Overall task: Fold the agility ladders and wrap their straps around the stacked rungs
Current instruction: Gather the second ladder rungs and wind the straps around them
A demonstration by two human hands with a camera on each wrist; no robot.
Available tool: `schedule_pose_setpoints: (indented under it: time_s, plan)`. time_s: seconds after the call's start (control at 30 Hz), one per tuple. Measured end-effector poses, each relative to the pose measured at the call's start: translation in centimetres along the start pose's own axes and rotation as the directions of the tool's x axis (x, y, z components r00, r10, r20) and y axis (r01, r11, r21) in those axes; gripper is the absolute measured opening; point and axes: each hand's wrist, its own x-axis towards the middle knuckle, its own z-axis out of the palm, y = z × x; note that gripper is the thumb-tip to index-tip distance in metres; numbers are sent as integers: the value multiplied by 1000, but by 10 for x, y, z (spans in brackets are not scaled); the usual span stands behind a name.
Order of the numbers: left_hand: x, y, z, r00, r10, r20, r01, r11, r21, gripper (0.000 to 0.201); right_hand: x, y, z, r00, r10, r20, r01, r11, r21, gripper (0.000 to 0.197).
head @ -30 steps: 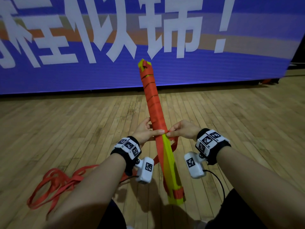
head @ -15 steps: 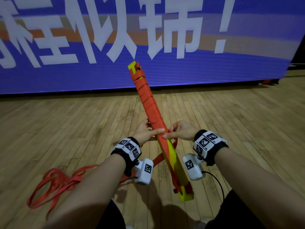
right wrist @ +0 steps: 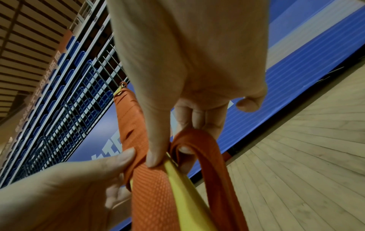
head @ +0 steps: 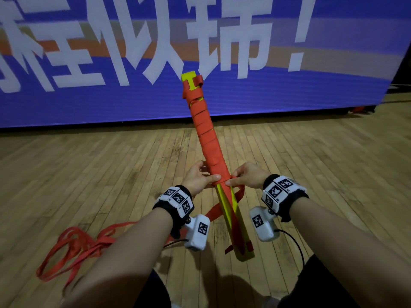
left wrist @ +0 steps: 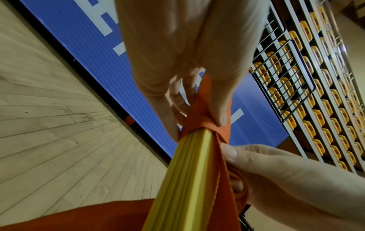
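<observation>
Stacked rungs (head: 231,210), yellow, held off the wooden floor (head: 111,174) between both hands, tilted with far end up toward the blue banner (head: 89,103) and near end low between the forearms. Orange strap (head: 205,130) already coiled around the far half of the stack, from the top end down to where the hands meet; near half mostly bare yellow with one strap run crossing it diagonally. Left hand (head: 198,177) sits on the left side of the stack at the last coil, fingers curled behind, thumb pressed on the wrap edge, gripping the rungs. Right hand (head: 246,177) just beside it on the right side, thumb and fingers pinching the strap where it leaves the stack; a loop of strap hangs under this hand. Hands nearly touching across the stack. Loose remainder of strap trails down past the left wrist to a tangled pile on the floor near the left forearm. Bleacher seats (left wrist: 316,93) visible in the left wrist view.
</observation>
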Motion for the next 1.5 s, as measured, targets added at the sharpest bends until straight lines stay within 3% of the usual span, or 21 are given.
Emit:
schedule_pose_setpoints:
  time_s: [0.2, 0.5, 0.7, 0.8, 1.03, 1.27, 1.5]
  plan:
    - [-1, 2, 1, 1000, 4, 6, -4, 1000, -22, 40, 2, -3, 2, 999, 25, -48, -28, 999, -46, 17]
    - [-2, 9, -10, 984, -35, 173, 49, 996, -80, 41, -2, -1, 0, 998, -6, -55, 6, 1000, -5, 9]
    - [-6, 12, -15, 975, -27, 220, 52, 993, -110, 60, -8, -2, -5, 1000, -20, -17, 21, 999, 27, 9]
    - [-10, 12, -12, 980, -16, 199, 34, 995, -89, 60, -8, -1, -7, 999, -32, -20, 33, 999, 33, 2]
    - [-9, 10, -3, 993, 0, 122, 16, 991, -132, 60, -7, -1, -5, 1000, -3, -28, 2, 1000, -14, 12]
    - [-9, 7, 2, 1000, 5, 20, -3, 994, -106, 58, -10, -8, -5, 997, 0, 72, 0, 1000, -5, 16]
    - [-6, 9, 5, 998, 30, -48, -33, 997, -73, 62, -4, -14, 12, 1000, -22, -17, 18, 971, -237, 32]
